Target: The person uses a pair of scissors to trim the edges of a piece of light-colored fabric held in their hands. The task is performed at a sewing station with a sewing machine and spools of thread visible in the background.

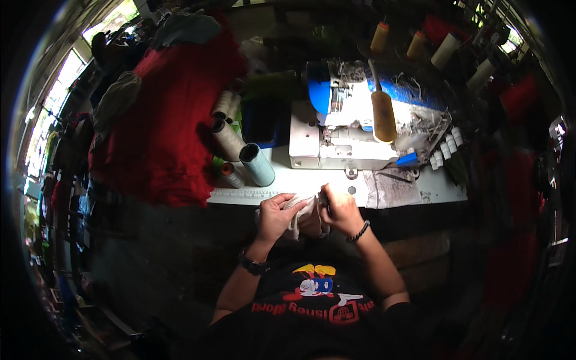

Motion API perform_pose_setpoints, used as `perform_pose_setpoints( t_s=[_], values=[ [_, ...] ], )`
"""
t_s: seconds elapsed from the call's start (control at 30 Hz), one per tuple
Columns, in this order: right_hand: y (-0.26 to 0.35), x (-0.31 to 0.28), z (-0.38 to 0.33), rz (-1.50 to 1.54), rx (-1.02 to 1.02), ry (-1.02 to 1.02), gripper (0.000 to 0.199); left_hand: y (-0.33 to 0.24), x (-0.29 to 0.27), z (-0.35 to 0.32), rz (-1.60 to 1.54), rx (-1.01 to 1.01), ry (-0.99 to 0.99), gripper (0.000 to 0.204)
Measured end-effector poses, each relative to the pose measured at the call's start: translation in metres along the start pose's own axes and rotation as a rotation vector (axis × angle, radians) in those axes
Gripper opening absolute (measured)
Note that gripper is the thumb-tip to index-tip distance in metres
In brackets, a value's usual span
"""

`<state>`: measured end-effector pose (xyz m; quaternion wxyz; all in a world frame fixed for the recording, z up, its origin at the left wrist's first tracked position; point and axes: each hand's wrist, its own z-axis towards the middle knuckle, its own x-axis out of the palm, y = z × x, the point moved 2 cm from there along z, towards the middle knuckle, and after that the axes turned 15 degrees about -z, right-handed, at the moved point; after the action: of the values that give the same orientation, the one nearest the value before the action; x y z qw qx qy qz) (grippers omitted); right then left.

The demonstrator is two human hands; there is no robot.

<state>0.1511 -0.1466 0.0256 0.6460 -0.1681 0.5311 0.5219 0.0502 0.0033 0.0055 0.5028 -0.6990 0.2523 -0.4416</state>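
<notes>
My left hand point(277, 214) and my right hand point(341, 211) are both closed on a small piece of pale cloth point(302, 211) at the front edge of the white sewing table point(300, 183). The cloth bunches between the two hands, partly hidden by my fingers. A watch sits on my left wrist and a beaded bracelet on my right. Just behind the hands stands a white and blue sewing machine point(354, 129).
A large red fabric pile point(162, 120) lies on the left. Several thread cones point(246, 156) lie beside the machine, and more cones point(444, 51) stand upright at the back right. A yellow thread spool point(384, 114) sits on the machine. A ruler strip point(243, 193) runs along the table's front edge.
</notes>
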Motion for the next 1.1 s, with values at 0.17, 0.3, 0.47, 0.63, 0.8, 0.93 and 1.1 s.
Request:
perform_pose_setpoints(
  t_s=[0.17,0.3,0.47,0.63,0.8,0.93,1.1],
  values=[
    [-0.015,0.008,-0.013,-0.031,-0.010,0.017,0.038,0.017,0.008,-0.004,0.094,0.006,0.014,0.023],
    [0.033,-0.011,-0.012,0.176,-0.080,-0.080,0.035,0.017,0.009,-0.001,-0.053,-0.050,0.004,0.026],
    [-0.016,0.010,-0.022,0.046,0.150,0.022,0.036,0.010,0.011,-0.004,0.008,-0.055,0.027,0.025],
    [0.030,-0.014,-0.015,0.143,-0.083,-0.011,0.040,0.013,0.004,-0.003,-0.049,-0.037,0.046,0.028],
    [0.003,-0.006,-0.028,-0.040,-0.024,0.124,0.036,0.014,0.005,-0.009,0.178,-0.038,0.060,0.026],
    [0.015,-0.015,-0.029,-0.028,-0.034,0.117,0.030,0.009,-0.004,-0.007,0.091,-0.052,0.039,0.026],
    [-0.006,-0.020,-0.035,-0.087,0.007,0.133,0.029,0.000,-0.013,-0.004,0.051,-0.055,0.037,0.024]
  ],
)
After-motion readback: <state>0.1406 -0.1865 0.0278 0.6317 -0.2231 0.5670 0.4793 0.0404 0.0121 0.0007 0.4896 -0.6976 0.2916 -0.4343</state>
